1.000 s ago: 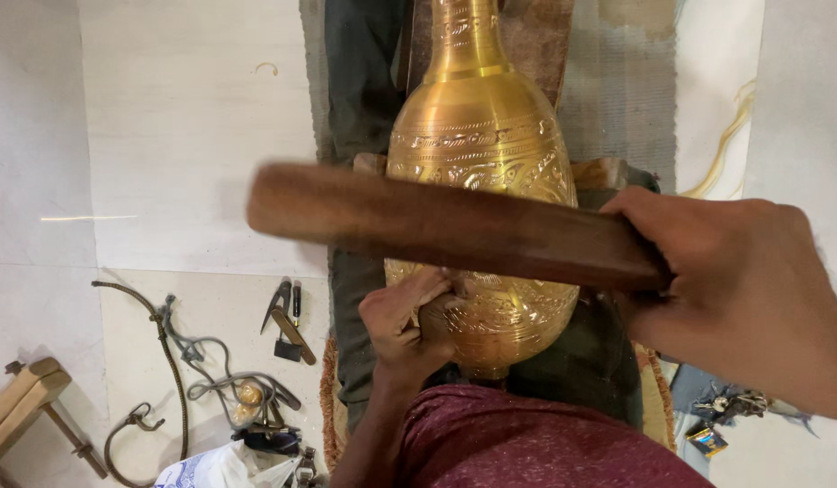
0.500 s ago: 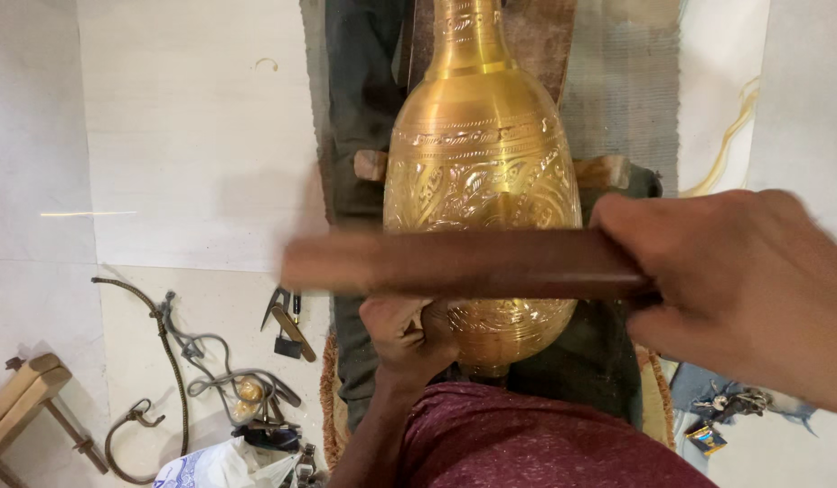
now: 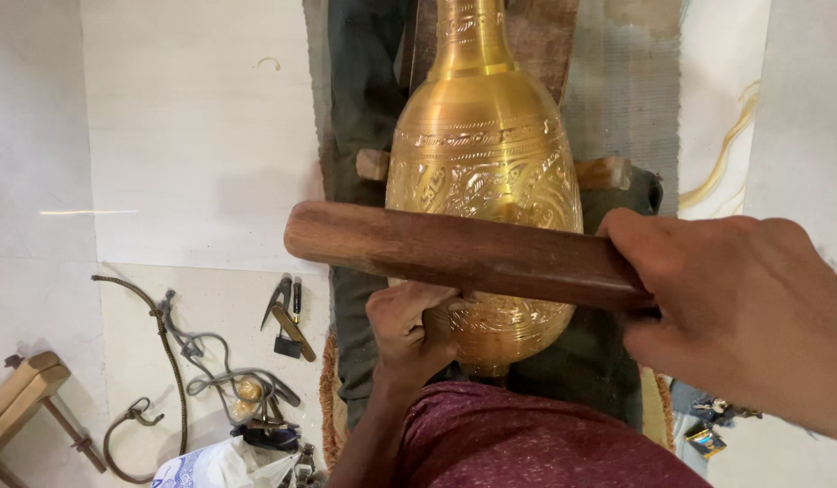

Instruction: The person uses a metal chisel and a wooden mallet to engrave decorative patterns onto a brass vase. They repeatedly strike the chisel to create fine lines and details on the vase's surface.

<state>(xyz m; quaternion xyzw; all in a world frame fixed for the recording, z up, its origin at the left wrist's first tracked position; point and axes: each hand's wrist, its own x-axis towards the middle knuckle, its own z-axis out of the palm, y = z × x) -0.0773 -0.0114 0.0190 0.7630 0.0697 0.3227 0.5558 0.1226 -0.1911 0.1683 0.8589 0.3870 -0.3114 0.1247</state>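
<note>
A pale tiled floor (image 3: pixel 192 136) is seen, lit softly from above, with a bright streak on its left part. A wooden stool (image 3: pixel 25 402) is placed at the lower left. Cables (image 3: pixel 179 361) and pliers (image 3: pixel 287 312) are scattered nearby, and a dark mat (image 3: pixel 364 99) is laid down the middle.

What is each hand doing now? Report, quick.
Left hand: fingers closed, pressed against the brass vase.
Right hand: fingers closed around the wooden stick.
</note>
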